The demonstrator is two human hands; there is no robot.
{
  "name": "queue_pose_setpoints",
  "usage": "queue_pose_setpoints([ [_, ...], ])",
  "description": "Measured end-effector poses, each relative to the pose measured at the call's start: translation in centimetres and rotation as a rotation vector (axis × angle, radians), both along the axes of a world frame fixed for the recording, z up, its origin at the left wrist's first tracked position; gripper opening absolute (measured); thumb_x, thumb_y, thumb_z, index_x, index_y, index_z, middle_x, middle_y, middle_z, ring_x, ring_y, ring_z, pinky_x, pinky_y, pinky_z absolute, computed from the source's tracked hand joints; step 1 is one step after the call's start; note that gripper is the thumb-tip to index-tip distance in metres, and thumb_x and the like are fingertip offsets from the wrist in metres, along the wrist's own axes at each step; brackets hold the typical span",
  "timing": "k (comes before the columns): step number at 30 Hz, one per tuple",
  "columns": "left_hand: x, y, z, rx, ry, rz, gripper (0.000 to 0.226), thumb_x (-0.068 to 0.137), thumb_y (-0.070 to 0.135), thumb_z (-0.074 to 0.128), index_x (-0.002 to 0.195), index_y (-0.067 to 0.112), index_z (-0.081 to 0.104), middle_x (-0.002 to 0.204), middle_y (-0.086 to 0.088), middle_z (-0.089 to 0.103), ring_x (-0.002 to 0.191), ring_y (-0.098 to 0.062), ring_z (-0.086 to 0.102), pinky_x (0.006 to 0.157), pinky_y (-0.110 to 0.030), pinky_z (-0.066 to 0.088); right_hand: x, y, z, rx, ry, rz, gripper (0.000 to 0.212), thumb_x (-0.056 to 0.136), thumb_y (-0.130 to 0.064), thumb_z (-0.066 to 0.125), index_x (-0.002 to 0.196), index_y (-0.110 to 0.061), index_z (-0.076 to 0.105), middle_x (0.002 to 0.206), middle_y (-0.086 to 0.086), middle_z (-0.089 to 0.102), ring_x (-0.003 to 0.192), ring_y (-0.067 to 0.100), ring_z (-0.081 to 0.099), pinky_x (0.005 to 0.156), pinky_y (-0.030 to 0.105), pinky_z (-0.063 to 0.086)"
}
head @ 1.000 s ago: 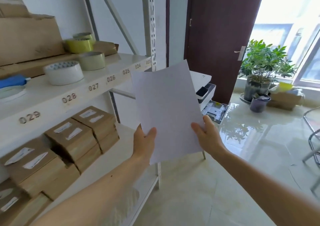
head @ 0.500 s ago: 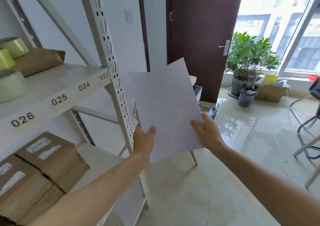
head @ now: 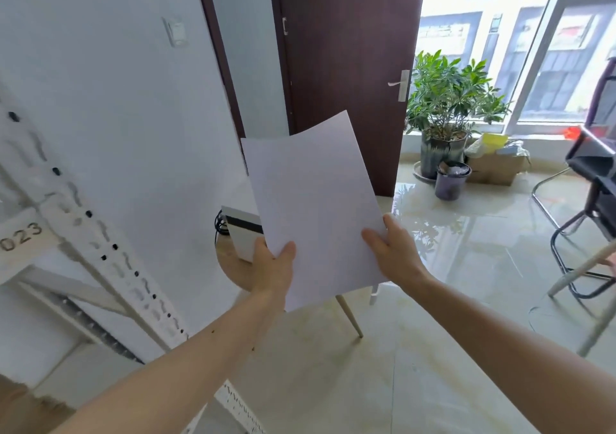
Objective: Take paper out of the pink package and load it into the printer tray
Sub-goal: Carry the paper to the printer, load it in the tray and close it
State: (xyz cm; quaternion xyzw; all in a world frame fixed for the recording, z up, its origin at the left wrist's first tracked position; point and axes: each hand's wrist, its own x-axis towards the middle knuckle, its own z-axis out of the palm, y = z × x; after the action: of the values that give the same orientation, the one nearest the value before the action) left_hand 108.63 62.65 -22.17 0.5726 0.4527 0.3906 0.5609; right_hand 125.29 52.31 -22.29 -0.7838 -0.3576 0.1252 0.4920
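Left hand (head: 273,268) and right hand (head: 395,248) each pinch the paper (head: 315,207) (thumbs on top). The shelf has slid leftward since; the printer (head: 245,230) sits closer, behind the sheet.

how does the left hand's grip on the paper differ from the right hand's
The left hand holds the paper at its bottom left corner, thumb pointing up over the front. The right hand grips higher, on the lower right edge, thumb lying sideways across the front. The left hand sits before the printer, the right before the floor. Both pinch one sheet stack, held off the ground.
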Motion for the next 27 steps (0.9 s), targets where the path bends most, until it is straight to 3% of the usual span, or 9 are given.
queue_pose_setpoints([
  [2,3.0,0.2,-0.2,0.027,0.005,0.036,0.018,0.092,0.01,0.058,0.109,0.01,0.051,0.094,0.015,0.053,0.078,0.0,0.053,0.054,-0.004,0.044,3.0,0.5,-0.1,-0.009,-0.004,0.024,0.019,0.095,-0.019,0.053,0.096,-0.001,0.048,0.079,-0.003,0.051,0.071,0.016,0.049,0.058,0.029,0.039],
  [3,4.3,0.1,-0.3,0.028,0.003,0.041,0.018,0.093,0.01,0.057,0.109,0.01,0.05,0.09,0.02,0.047,0.077,0.004,0.05,0.052,-0.001,0.042,4.6,0.8,-0.2,-0.013,-0.005,0.039,0.02,0.095,-0.02,0.053,0.098,-0.001,0.049,0.081,-0.001,0.053,0.073,0.018,0.051,0.059,0.03,0.04],
  [4,5.7,0.3,-0.7,-0.002,-0.003,0.031,0.019,0.093,0.012,0.057,0.111,0.012,0.049,0.093,0.018,0.049,0.084,-0.001,0.055,0.058,-0.004,0.044,6.1,1.0,-0.3,-0.016,-0.004,0.051,0.02,0.095,-0.02,0.053,0.099,-0.001,0.049,0.084,0.002,0.055,0.075,0.02,0.052,0.06,0.031,0.041],
  [6,8.3,0.6,-1.5,-0.083,-0.012,0.016,0.024,0.094,0.016,0.057,0.115,0.019,0.046,0.107,0.005,0.059,0.098,-0.019,0.061,0.076,-0.028,0.049,9.0,1.4,-0.6,-0.032,0.001,0.083,0.019,0.095,-0.021,0.052,0.098,-0.002,0.048,0.086,0.004,0.056,0.077,0.022,0.052,0.061,0.032,0.042],
  [7,9.5,0.7,-1.9,-0.103,-0.016,0.033,0.026,0.094,0.018,0.057,0.117,0.02,0.046,0.112,0.001,0.06,0.098,-0.02,0.061,0.078,-0.034,0.048,10.3,1.7,-0.7,-0.046,-0.004,0.106,0.018,0.095,-0.021,0.052,0.097,-0.004,0.048,0.085,0.003,0.056,0.077,0.023,0.052,0.062,0.034,0.043],
  [12,14.6,1.7,-3.2,-0.149,-0.031,0.092,0.034,0.094,0.021,0.057,0.126,0.018,0.047,0.115,0.0,0.063,0.098,-0.02,0.063,0.08,-0.039,0.051,16.2,3.8,-1.7,-0.083,0.003,0.173,0.018,0.094,-0.021,0.052,0.086,-0.01,0.041,0.078,0.002,0.054,0.084,0.031,0.053,0.079,0.043,0.043],
  [15,17.3,3.1,-4.5,-0.161,-0.021,0.137,0.032,0.093,0.022,0.058,0.123,0.017,0.048,0.113,0.0,0.063,0.094,-0.017,0.063,0.075,-0.036,0.051,19.0,5.4,-2.7,-0.091,0.019,0.192,0.018,0.094,-0.023,0.052,0.09,-0.007,0.044,0.084,0.008,0.059,0.091,0.035,0.055,0.087,0.052,0.046],
  [21,22.7,6.5,-6.1,-0.148,-0.031,0.204,0.025,0.094,0.014,0.057,0.116,0.017,0.047,0.106,0.001,0.061,0.089,-0.014,0.06,0.076,-0.034,0.05,24.6,9.6,-4.3,-0.116,0.043,0.256,0.02,0.093,-0.025,0.052,0.087,-0.009,0.042,0.077,-0.003,0.055,0.085,0.031,0.056,0.086,0.049,0.045],
  [27,28.2,10.4,-6.7,-0.176,-0.02,0.244,0.027,0.093,0.012,0.056,0.119,0.012,0.048,0.11,-0.003,0.062,0.098,-0.022,0.062,0.087,-0.04,0.051,30.2,14.4,-4.7,-0.107,0.077,0.293,0.02,0.095,-0.02,0.053,0.083,-0.011,0.039,0.075,-0.004,0.05,0.068,0.017,0.047,0.056,0.029,0.039],
])
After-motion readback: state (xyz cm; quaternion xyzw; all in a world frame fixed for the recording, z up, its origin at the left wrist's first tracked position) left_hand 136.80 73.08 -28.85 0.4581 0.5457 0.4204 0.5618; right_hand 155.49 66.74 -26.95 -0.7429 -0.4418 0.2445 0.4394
